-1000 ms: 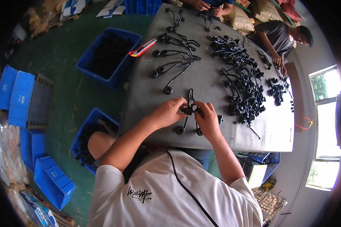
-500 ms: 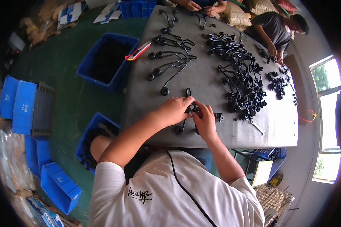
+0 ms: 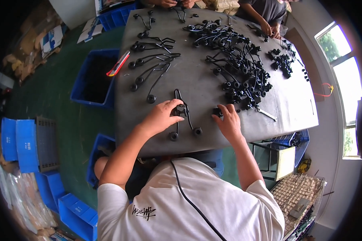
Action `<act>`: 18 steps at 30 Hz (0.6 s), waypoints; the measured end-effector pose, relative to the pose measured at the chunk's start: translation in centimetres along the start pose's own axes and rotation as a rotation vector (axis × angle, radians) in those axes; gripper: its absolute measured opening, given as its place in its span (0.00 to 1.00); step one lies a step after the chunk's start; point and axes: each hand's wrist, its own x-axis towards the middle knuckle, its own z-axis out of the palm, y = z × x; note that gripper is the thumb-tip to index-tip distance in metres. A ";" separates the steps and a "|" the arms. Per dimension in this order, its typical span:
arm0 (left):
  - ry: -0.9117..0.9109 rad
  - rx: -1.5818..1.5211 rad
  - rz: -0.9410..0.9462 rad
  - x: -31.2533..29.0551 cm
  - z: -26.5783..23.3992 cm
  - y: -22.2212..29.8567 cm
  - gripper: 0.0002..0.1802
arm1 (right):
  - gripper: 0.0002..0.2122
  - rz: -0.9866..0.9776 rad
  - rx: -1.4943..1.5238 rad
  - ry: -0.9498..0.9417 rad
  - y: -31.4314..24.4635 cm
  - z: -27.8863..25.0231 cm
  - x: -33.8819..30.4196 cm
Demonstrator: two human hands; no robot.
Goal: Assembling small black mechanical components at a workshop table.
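A bent black rod piece (image 3: 189, 118) with a narrow loop at its far end and two round rollers at its near ends lies on the table in front of me. My left hand (image 3: 161, 115) grips it from the left, thumb and forefinger around the black fitting (image 3: 182, 109) between its legs. To the right, my right hand (image 3: 230, 122) has its fingers closed about a small black part (image 3: 217, 112) on the table, which they partly cover.
A tangled heap of black rod pieces (image 3: 239, 66) covers the table's right half. Similar pieces (image 3: 153, 72) lie spread at left, near a red utility knife (image 3: 118, 64) at the edge. A wrench (image 3: 267, 114) lies beyond my right hand. Blue bins (image 3: 93, 100) stand left; two people work at the far side.
My hands were together on the rod piece; the right has let go and moved right to the small black part. My left hand stays on the rod piece. The whole view has shifted.
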 end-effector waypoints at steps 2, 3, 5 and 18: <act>-0.001 0.028 0.003 0.2 0.1 0.2 0.28 | 0.20 0.011 0.004 -0.029 0.7 0.9 0.3; -0.001 0.034 0.003 0.1 0.0 0.3 0.28 | 0.19 0.039 0.037 -0.039 0.4 0.9 0.5; -0.017 0.040 -0.073 0.0 0.1 0.6 0.27 | 0.19 0.016 0.092 -0.011 0.6 0.9 0.5; 0.021 0.008 -0.053 -0.5 0.0 0.2 0.28 | 0.11 0.104 0.364 0.096 1.4 1.1 0.1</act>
